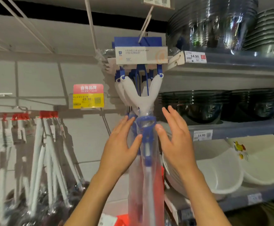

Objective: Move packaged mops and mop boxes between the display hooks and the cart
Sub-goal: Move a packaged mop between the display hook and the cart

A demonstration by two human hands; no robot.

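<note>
The packaged sponge mop (141, 98) hangs head-up from a white display hook (145, 25) by its blue header card, its handle trailing down inside a clear bag. Both hands flank the blue lever on the handle, probably to steady the pack. The left hand (123, 142) rests straight fingers against the bag; the right hand (175, 137) is spread, gripping nothing, thumb just beside the lever.

A blue-and-white sponge mop (141, 88) in a clear plastic sleeve is hung upright from a white display hook (145, 25) by its blue card header, handle pointing down, with more mops hung behind it.
</note>
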